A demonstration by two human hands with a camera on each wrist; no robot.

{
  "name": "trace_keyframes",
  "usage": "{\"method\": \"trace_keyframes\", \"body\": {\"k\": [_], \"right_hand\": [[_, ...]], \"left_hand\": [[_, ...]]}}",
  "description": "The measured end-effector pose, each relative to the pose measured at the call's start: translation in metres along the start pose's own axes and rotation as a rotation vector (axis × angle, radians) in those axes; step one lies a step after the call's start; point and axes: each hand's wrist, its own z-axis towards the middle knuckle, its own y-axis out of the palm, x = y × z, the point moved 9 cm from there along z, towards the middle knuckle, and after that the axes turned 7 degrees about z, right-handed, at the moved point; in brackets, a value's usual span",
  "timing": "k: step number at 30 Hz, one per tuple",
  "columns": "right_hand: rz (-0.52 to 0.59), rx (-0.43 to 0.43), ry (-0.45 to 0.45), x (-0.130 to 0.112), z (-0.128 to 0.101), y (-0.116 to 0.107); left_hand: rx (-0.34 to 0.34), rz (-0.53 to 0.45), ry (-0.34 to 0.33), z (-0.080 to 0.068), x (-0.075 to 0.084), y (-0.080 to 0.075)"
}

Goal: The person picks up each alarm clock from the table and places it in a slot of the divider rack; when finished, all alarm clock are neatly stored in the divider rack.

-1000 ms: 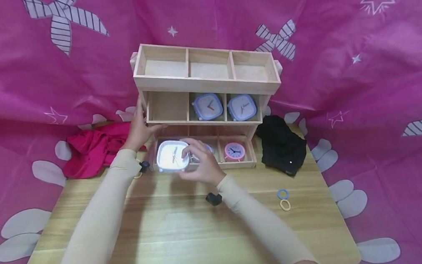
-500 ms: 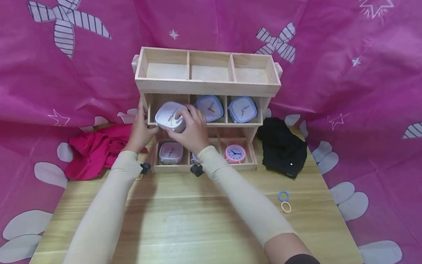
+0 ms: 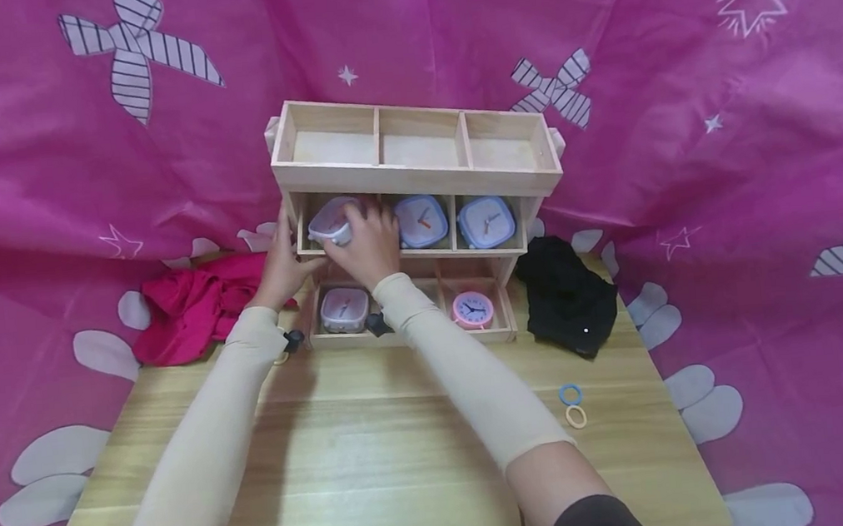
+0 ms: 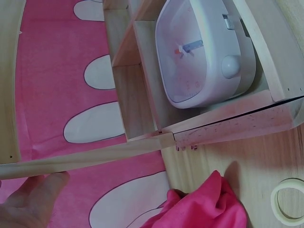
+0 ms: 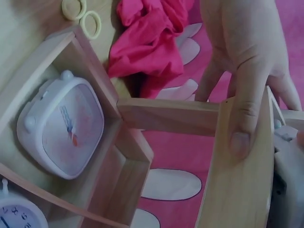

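A three-tier wooden shelf (image 3: 413, 165) with compartments stands on the table. My left hand (image 3: 282, 267) grips its left side at the middle tier; in the right wrist view the thumb presses the front board. My right hand (image 3: 369, 242) holds a white alarm clock (image 3: 331, 219), tilted, in the middle tier's left compartment. Beside it, two blue alarm clocks (image 3: 421, 220) fill the middle and right compartments. In the bottom tier, another white alarm clock (image 4: 185, 52) sits at the left and a pink alarm clock (image 3: 472, 309) at the right. My right arm partly hides the bottom middle compartment.
Crumpled pink cloth (image 3: 192, 308) lies left of the shelf, black cloth (image 3: 567, 292) right of it. A blue ring (image 3: 570, 394) and a cream ring (image 3: 575, 417) lie on the table (image 3: 379, 467). A pink patterned curtain hangs behind.
My right hand has lifted the white clock from in front of the bottom tier up into the middle tier's left compartment. My left hand keeps its grip on the shelf's side.
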Motion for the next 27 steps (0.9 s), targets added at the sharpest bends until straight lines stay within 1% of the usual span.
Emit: {"method": "trace_keyframes", "body": {"k": [4, 9, 11, 16, 19, 22, 24, 27], "right_hand": [[-0.047, -0.015, -0.012, 0.003, -0.001, 0.008], [-0.073, -0.053, 0.009, 0.009, -0.005, 0.013], [-0.063, -0.065, 0.01, 0.011, -0.006, 0.013], [0.031, -0.069, -0.024, 0.01, -0.013, 0.009], [0.093, -0.052, -0.065, 0.011, -0.023, 0.003], [0.14, -0.038, -0.099, 0.017, -0.038, -0.007], [0.157, -0.043, -0.103, 0.024, -0.051, -0.015], [0.191, -0.059, -0.082, 0.039, -0.073, -0.029]], "left_hand": [[0.004, 0.003, -0.004, -0.003, 0.001, 0.001], [-0.005, -0.005, -0.013, -0.003, 0.002, 0.003], [-0.007, -0.004, -0.013, -0.002, 0.003, 0.004], [0.009, 0.013, 0.003, -0.001, 0.004, 0.001], [0.033, 0.031, 0.0, -0.004, 0.004, -0.003], [0.067, 0.074, -0.015, -0.011, 0.007, -0.01], [0.088, 0.119, -0.028, -0.018, 0.011, -0.015], [0.115, 0.205, -0.048, -0.033, 0.02, -0.023]]}}
